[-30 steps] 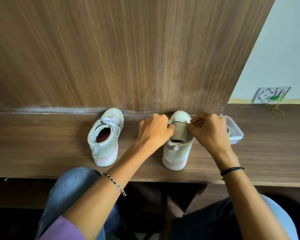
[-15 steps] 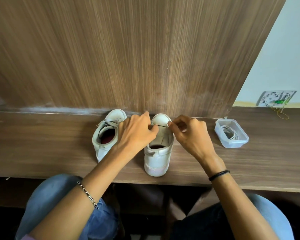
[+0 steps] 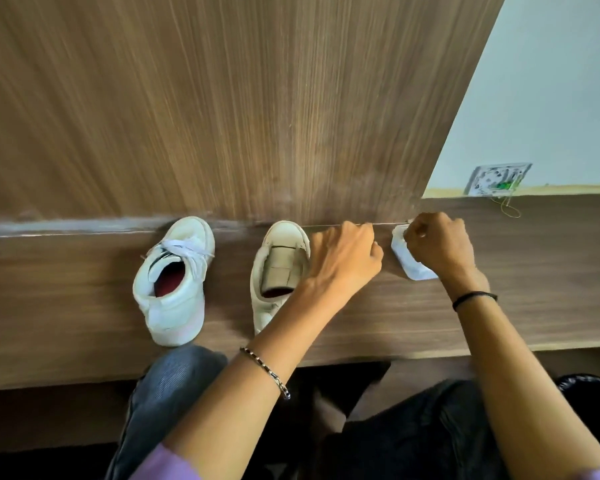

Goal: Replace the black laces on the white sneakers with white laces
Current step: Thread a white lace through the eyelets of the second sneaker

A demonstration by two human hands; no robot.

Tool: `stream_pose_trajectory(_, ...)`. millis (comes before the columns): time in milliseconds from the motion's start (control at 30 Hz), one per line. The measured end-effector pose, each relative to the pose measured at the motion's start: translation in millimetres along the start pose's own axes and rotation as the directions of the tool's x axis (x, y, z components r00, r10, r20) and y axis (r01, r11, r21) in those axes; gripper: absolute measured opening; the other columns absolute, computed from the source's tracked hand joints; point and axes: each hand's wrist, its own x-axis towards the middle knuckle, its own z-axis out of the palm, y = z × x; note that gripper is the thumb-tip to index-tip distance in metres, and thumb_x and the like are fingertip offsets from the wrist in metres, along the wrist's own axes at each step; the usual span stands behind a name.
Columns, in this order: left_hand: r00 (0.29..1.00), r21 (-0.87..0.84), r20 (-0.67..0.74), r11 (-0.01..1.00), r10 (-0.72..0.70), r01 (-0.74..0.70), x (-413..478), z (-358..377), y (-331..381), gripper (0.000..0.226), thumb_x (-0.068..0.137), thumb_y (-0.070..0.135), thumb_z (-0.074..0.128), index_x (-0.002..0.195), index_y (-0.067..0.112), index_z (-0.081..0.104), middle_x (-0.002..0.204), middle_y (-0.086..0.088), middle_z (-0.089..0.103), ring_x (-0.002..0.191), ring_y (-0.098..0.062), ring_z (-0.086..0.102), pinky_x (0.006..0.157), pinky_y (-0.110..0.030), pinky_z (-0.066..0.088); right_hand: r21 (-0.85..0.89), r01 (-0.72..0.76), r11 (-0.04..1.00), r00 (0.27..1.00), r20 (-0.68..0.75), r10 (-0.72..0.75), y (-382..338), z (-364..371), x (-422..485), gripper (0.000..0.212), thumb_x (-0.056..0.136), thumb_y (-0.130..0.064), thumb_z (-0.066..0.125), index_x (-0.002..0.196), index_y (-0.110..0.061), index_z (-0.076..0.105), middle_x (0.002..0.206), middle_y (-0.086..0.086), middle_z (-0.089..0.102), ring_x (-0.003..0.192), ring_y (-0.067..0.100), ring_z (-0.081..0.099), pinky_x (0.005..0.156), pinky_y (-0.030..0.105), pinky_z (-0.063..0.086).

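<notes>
Two white sneakers stand on the wooden desk [image 3: 84,306], toes toward the back panel. The left sneaker [image 3: 174,282] has white laces threaded and lying loose across its tongue. The right sneaker [image 3: 278,271] shows a bare tongue with no lace. My left hand [image 3: 343,258] hovers just right of that sneaker, fingers curled, with nothing visible in it. My right hand [image 3: 439,244] reaches over a small clear container [image 3: 414,270], fingers curled down at its far rim. The hand hides the container's contents and whatever the fingers touch.
A tall wood panel [image 3: 222,116] rises right behind the sneakers. A white wall plate with loose wires [image 3: 497,174] sits at the far right. My knees [image 3: 174,386] are under the desk's front edge.
Both hands have left the right sneaker and moved right; my right hand is now over the clear container. The view has shifted, so the sneakers sit further left.
</notes>
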Motion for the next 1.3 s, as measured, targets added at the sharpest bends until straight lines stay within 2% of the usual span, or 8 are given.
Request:
stream_pose_trajectory(167,1.000,0.032,-0.001,0.999,0.028,-0.028,-1.7,4.8,-2.1,0.028,0.104,0.034,0.046,0.108,0.015,0.067,0.107,-0.011,0.070,0.103,-0.036,0.065,0.072,-0.035,0.032,-0.289,-0.063,0.955,0.993,0.079,0.089,5.9,6.3,8.6,0.028,0.095,-0.016,0.061,0.121,-0.008,0.068,0.122,0.024,0.060,0.109,0.048,0.062,0.085,0.044,0.048)
stream_pose_trajectory(367,0.999,0.036,0.001,0.999,0.033,-0.033,-3.6,3.5,-3.7,0.027,0.103,0.034,0.047,0.108,0.016,0.066,0.106,-0.011,0.070,0.102,-0.036,0.065,0.071,-0.035,0.033,-0.334,-0.055,0.941,0.993,0.083,0.088,5.8,13.0,18.2,0.024,0.093,-0.011,0.066,0.116,-0.003,0.066,0.118,0.024,0.060,0.107,0.048,0.063,0.077,0.042,0.042)
stream_pose_trajectory(633,1.000,-0.027,0.017,0.999,0.019,-0.019,-3.3,3.8,-4.3,0.027,0.102,0.035,0.047,0.108,0.016,0.067,0.102,-0.007,0.071,0.097,-0.033,0.066,0.071,-0.034,0.035,-0.142,-0.093,0.986,0.995,-0.052,0.086,2.1,6.5,12.4,0.016,0.091,-0.010,0.061,0.099,-0.005,0.074,0.106,0.022,0.067,0.089,0.043,0.062,0.074,0.037,0.043)
stream_pose_trajectory(733,0.999,-0.137,-0.021,0.990,-0.025,0.021,0.1,3.2,-6.7,0.023,0.100,0.034,0.051,0.110,0.017,0.063,0.106,-0.001,0.072,0.100,-0.028,0.066,0.071,-0.035,0.042,0.214,0.042,0.976,0.981,-0.194,0.000,-10.6,-14.6,-1.7,0.012,0.089,-0.017,0.070,0.097,-0.016,0.079,0.094,0.007,0.076,0.082,0.012,0.068,0.072,0.023,0.047)
stream_pose_trajectory(800,0.999,-0.254,-0.040,0.967,-0.037,0.026,2.3,-1.8,-8.8,0.034,0.098,0.034,0.055,0.129,0.018,0.053,0.125,0.000,0.066,0.116,-0.024,0.060,0.079,-0.035,0.043,0.572,0.168,0.803,0.984,-0.142,-0.104,-27.8,-28.5,-16.1,0.012,0.089,-0.020,0.078,0.099,-0.014,0.080,0.087,-0.001,0.078,0.074,-0.004,0.068,0.072,0.013,0.049)
stream_pose_trajectory(933,0.996,-0.662,0.052,0.744,-0.074,0.090,4.5,-18.2,-20.6,0.049,0.090,0.031,0.064,0.137,0.025,0.050,0.127,0.001,0.066,0.117,-0.017,0.060,0.095,-0.036,0.049,0.952,-0.002,0.307,0.946,0.102,-0.309,-64.5,-33.0,-36.1,0.024,0.085,-0.011,0.080,0.105,-0.001,0.073,0.085,0.008,0.073,0.070,0.019,0.068,0.061,0.029,0.055)
stream_pose_trajectory(1067,0.976,-0.805,0.040,0.572,-0.213,0.157,2.1,-28.6,-43.3,0.020,0.079,0.034,0.059,0.069,0.017,0.059,0.060,0.006,0.055,0.063,-0.019,0.051,0.066,-0.037,0.044,0.976,-0.104,0.193,0.925,0.166,-0.341,-89.3,-15.4,-46.8,0.016,0.089,-0.017,0.078,0.102,-0.008,0.074,0.079,0.016,0.064,0.061,0.022,0.051,0.058,0.031,0.051)
stream_pose_trajectory(1300,0.953,-0.888,0.077,0.415,-0.294,0.200,-9.1,-63.2,-95.7,0.038,0.108,0.029,0.042,0.105,0.008,0.073,0.078,-0.006,0.076,0.074,-0.013,0.071,0.066,-0.025,0.050,0.982,-0.143,0.126,0.961,0.168,-0.220,-119.4,10.4,-47.0,0.006,0.091,-0.019,0.073,0.095,-0.017,0.078,0.077,-0.005,0.066,0.060,0.004,0.050,0.054,0.017,0.038)
